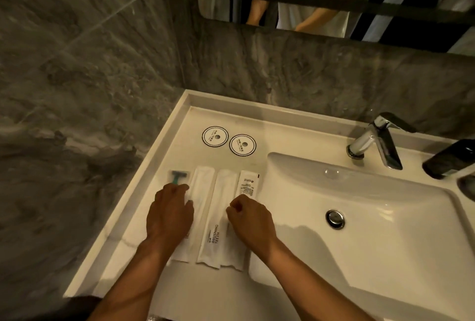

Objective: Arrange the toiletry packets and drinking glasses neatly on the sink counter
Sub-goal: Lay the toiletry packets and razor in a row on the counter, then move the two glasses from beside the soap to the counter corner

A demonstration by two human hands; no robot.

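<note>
Left hand [169, 211] lies flat on razor packet [177, 179]; right hand [250, 217] fisted.

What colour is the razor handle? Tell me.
Teal green. The razor shows in the head view, in its clear packet by the left hand.

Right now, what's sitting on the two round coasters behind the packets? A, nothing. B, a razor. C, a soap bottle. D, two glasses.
A: both coasters show their printed faces bare, with no glass in view; the razor lies in the packet row nearer the person, and the dark bottle stands by the tap.
</note>
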